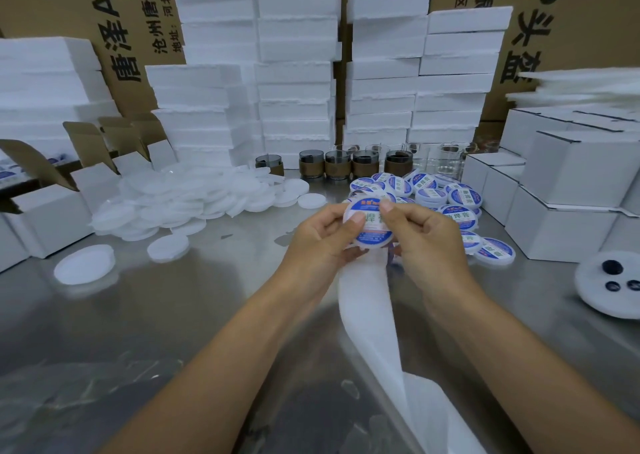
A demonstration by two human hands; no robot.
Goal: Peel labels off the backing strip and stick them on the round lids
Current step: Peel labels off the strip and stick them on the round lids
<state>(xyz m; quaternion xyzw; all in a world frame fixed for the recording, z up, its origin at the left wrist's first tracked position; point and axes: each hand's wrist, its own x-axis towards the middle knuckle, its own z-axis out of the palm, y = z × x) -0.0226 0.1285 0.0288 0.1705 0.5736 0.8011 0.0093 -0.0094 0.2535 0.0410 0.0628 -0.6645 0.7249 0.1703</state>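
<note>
The round lid [373, 234], label up, sits mid-table, pinched at its edges by the curled fingers and thumbs of my left hand [318, 242] and right hand [427, 242], the backing strip [367, 315] trailing nearer, labelled lids [460, 197] heaped far right, plain lids [194, 201] far left.
</note>
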